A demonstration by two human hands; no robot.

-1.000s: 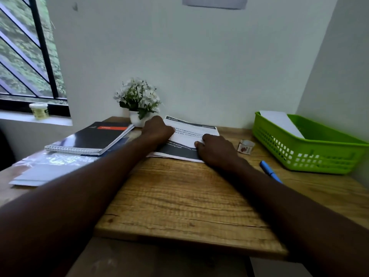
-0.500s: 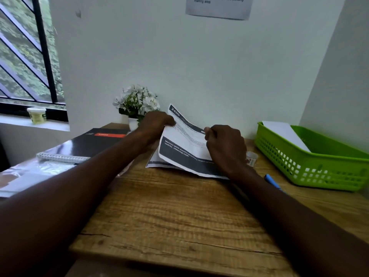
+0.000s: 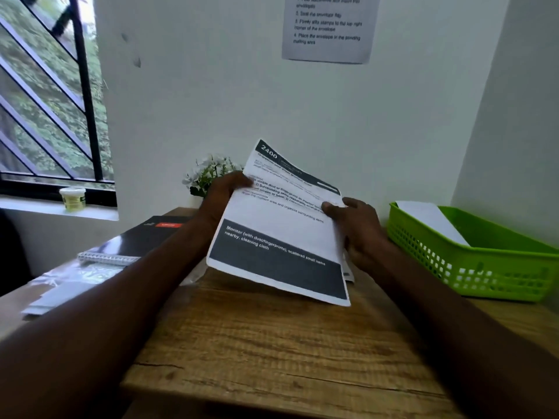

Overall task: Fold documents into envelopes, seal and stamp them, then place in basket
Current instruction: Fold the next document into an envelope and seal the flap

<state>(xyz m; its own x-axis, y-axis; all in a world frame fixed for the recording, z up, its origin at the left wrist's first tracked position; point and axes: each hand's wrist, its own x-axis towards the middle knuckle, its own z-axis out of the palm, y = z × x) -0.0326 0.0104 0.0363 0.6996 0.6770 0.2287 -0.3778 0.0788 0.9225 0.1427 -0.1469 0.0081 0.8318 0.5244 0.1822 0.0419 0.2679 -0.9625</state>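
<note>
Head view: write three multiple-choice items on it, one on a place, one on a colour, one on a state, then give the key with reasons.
1. Where is the white envelope?
A. On the windowsill
B. In the basket
C. Under the notebook

2. What colour is the basket?
A. Green
B. Blue
C. Grey

3. How is the printed document held?
A. Lying flat on the desk
B. Pinned under one palm
C. Lifted off the desk, gripped by both hands

Key:
1. B, the envelope leans inside the basket at the right of the desk.
2. A, its slotted walls are bright green.
3. C, the left hand grips its left edge and the right hand its right edge, with the sheet tilted up above the wood.
</note>
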